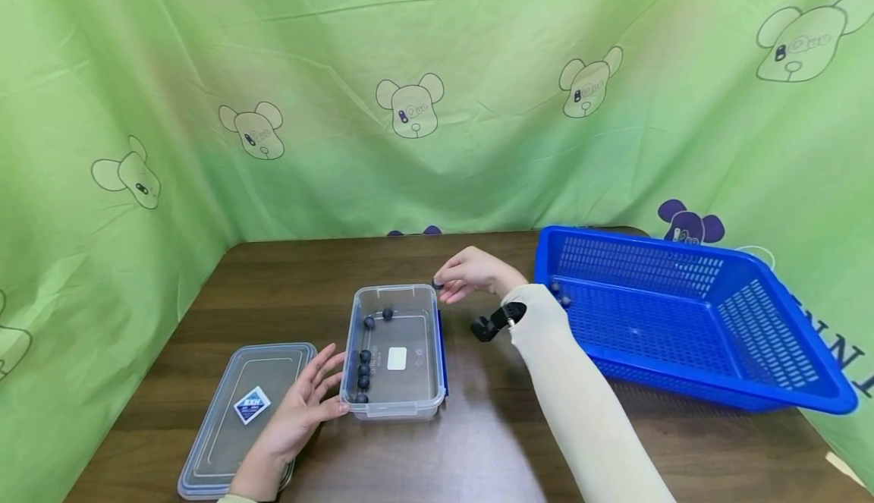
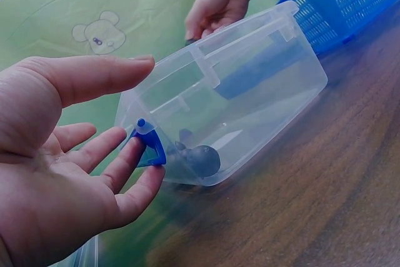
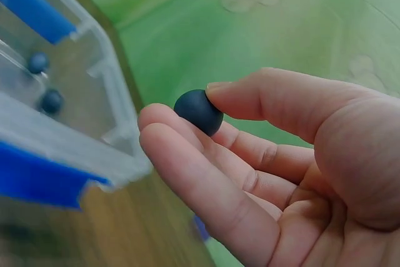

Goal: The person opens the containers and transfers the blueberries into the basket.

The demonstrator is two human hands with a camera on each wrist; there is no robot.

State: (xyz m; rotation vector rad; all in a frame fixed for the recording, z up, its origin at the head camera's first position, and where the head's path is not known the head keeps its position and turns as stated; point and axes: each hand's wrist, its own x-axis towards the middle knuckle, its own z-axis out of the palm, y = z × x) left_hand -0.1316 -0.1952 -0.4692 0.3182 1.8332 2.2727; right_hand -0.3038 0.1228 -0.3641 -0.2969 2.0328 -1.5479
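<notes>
My right hand (image 1: 471, 274) pinches a blueberry (image 3: 199, 112), dark and round, between thumb and fingertips. It is just beyond the far right corner of a clear plastic box (image 1: 415, 385). Inside the box, several blueberries (image 1: 365, 356) lie along the left side and towards the far end. My left hand (image 1: 300, 416) is at the box's near left side, fingers extended. In the left wrist view its fingertips touch the blue latch (image 2: 150, 145) on the side wall, and the thumb extends near the rim.
A clear lid (image 1: 221, 427) with a blue-and-white label lies left of the box, partly under the left hand. At the right stands a large blue basket (image 1: 655, 321) with a few blueberries (image 1: 565, 301) at its left end. A green curtain (image 1: 328, 184) hangs behind the wooden table (image 1: 287, 287).
</notes>
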